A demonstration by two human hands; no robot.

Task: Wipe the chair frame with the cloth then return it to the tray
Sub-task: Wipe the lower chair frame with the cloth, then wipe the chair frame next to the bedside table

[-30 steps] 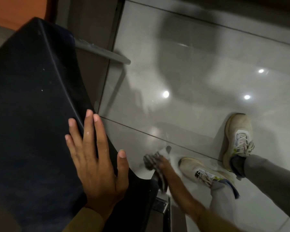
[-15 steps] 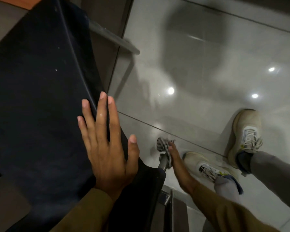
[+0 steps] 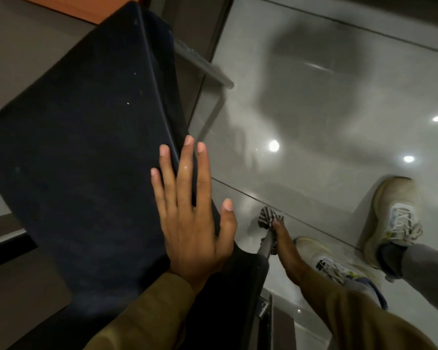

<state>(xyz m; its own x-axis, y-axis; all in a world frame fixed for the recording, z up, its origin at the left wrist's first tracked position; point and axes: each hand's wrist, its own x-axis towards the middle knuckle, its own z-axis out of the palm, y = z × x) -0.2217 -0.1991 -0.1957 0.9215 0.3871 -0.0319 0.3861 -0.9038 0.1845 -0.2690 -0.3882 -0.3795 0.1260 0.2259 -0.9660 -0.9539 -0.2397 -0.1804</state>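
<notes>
Chair seat: dark navy, near black. Cloth: striped, dark grey and off-white. Frame tube: grey metal. Sleeves: olive brown. Floor tiles: glossy light grey. Shoes: cream with white laces. Trouser leg: grey.

The floor is laid with large glossy grey tiles, split by thin dark grout lines. Three small bright spots of ceiling light reflect off the shine, one near the middle and two towards the right edge. A broad, soft shadow spreads across the upper tiles. At the top left stands an orange-brown panel above a dull grey-brown wall. A pale grey ledge juts out diagonally over the tiles.
</notes>
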